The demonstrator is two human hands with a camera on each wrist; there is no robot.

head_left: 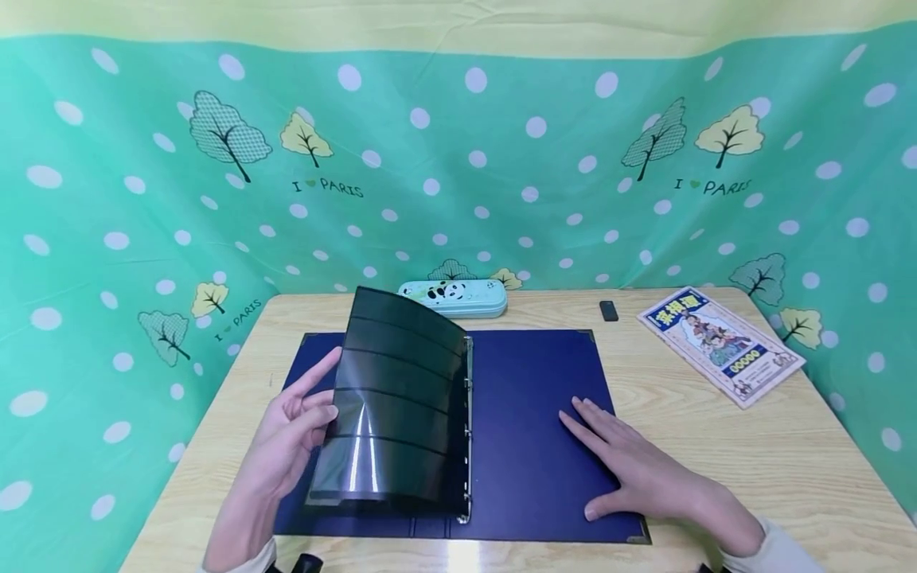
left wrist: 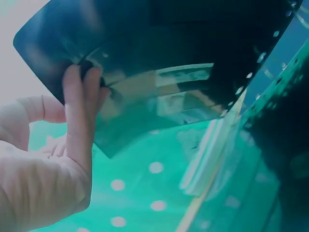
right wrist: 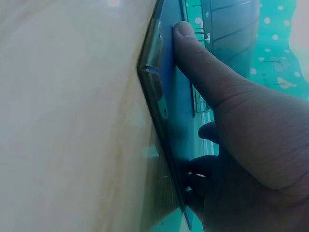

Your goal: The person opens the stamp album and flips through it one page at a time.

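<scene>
A dark blue ring binder point(head_left: 533, 398) lies spread flat on the table, its metal rings point(head_left: 469, 430) running down the middle. My left hand point(head_left: 290, 430) pinches the outer edge of the black pocket pages point(head_left: 401, 398) between thumb and fingers. Those pages are raised and bowed over the binder's left cover, still on the rings. In the left wrist view the glossy page point(left wrist: 159, 53) bends away from the fingers. My right hand point(head_left: 637, 469) rests on the right cover near its front corner, fingers straight and spread; the right wrist view shows the thumb point(right wrist: 198, 53) against the cover.
Behind the binder stands a pale teal panda pencil case point(head_left: 458, 298). A small black object point(head_left: 608, 310) lies right of it, and a printed booklet point(head_left: 722, 346) lies farther right. A green dotted cloth point(head_left: 458, 159) hangs along the back and sides of the wooden table point(head_left: 774, 469).
</scene>
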